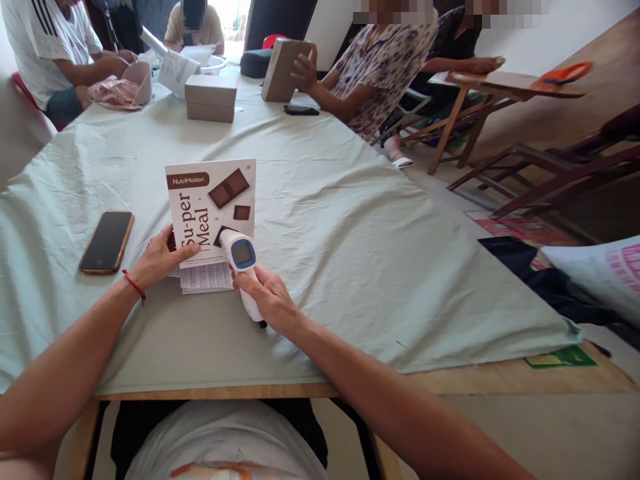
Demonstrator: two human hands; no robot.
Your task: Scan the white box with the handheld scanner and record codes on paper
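My left hand (163, 257) grips the lower left side of a white and brown box (233, 217) printed "NutriMotion Su-per Meal", its thumb across the front. My right hand (265, 290) is wrapped round the handle of a white handheld infrared thermometer (249, 303) with a blue-rimmed grey screen. The thermometer's head lies in front of the box's lower right part; whether the two touch I cannot tell. Printed papers (207, 279) lie on the cloth under the box. A dark-screened phone (107, 241) rests left of my left hand.
A pale green cloth (350, 267) covers the table. At its far end are a brown box (211, 99), a pink cloth (117, 92) and a black phone (301, 110). Several people sit around; one holds a cardboard box (285, 70). Wooden chairs (540, 173) stand at the right.
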